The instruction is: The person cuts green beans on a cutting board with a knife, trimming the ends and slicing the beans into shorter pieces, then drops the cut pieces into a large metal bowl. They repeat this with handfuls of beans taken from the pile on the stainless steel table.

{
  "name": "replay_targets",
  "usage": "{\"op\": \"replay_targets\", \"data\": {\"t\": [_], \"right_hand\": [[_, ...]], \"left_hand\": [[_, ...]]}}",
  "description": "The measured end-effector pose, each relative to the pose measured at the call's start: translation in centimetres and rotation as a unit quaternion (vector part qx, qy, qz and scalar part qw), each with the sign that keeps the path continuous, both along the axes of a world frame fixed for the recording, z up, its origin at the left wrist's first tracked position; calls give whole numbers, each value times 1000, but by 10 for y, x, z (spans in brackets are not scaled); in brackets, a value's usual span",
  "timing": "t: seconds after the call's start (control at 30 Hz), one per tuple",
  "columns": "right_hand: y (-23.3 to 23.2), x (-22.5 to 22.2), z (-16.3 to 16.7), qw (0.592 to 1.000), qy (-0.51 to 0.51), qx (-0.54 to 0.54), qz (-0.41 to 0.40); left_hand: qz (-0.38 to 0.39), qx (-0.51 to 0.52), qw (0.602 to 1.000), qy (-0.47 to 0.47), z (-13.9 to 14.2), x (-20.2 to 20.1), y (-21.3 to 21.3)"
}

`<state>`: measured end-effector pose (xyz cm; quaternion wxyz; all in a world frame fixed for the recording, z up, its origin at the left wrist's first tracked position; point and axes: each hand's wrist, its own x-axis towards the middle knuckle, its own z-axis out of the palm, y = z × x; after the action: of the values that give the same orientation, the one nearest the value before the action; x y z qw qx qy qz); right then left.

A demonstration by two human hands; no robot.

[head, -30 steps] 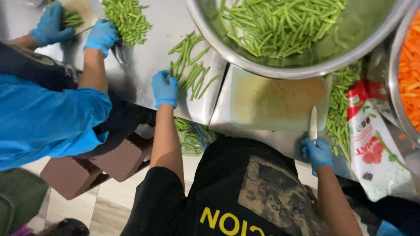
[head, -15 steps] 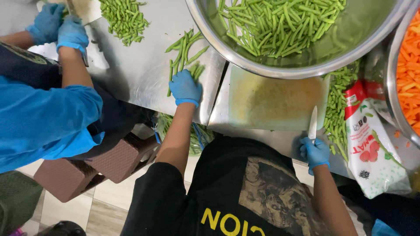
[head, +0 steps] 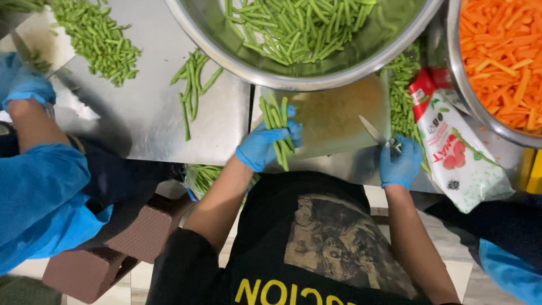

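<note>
Beans (head: 275, 127) sit bunched in the left hand (head: 265, 146), whose blue-gloved fingers are curled shut around a small handful of whole green pods. The bunch runs roughly from eleven o'clock to five o'clock, its far tips resting on the near left corner of the pale cutting board (head: 339, 116) and its near ends hanging past the board's edge toward the person. The right hand (head: 400, 164) lies at three o'clock from that bunch, well apart from it, fingers closed on the handle of a small knife (head: 374, 131); the blade points up toward eleven o'clock, over the board's right part, so its edge stands nearly parallel to the pods, not across them. The left hand is the one on the beans; the knife hand is the farther one. At twelve o'clock a big steel bowl (head: 226, 53) of cut green pieces overhangs the board. A few loose pods (head: 192, 85) lie on the steel table (head: 147, 118) at ten o'clock, and a co-worker's gloved hand (head: 25, 85) sits far off at nine.
</note>
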<state>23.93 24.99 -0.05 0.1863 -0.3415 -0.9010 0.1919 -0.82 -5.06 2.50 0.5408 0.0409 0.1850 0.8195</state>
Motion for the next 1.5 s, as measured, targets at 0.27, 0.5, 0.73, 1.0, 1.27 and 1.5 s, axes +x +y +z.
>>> {"op": "replay_targets", "data": {"t": [0.27,0.5,0.73,1.0,1.27,1.5], "right_hand": [[-55,-64,118,474,250,-840,-85],[-87,-99,183,420,343,-840,41],[-79,-100,176,432,383,-816,-6],[-82,-102,141,449,350,-817,94],[-73,-98,144,431,320,-832,139],[-69,-96,158,649,327,-671,145]], "left_hand": [[7,84,996,-16,92,47,92],[149,131,980,-17,117,56,136],[126,121,984,-8,103,75,141],[120,-152,924,330,96,99,132],[190,-78,758,619,106,86,130],[105,-157,934,302,106,81,133]]}}
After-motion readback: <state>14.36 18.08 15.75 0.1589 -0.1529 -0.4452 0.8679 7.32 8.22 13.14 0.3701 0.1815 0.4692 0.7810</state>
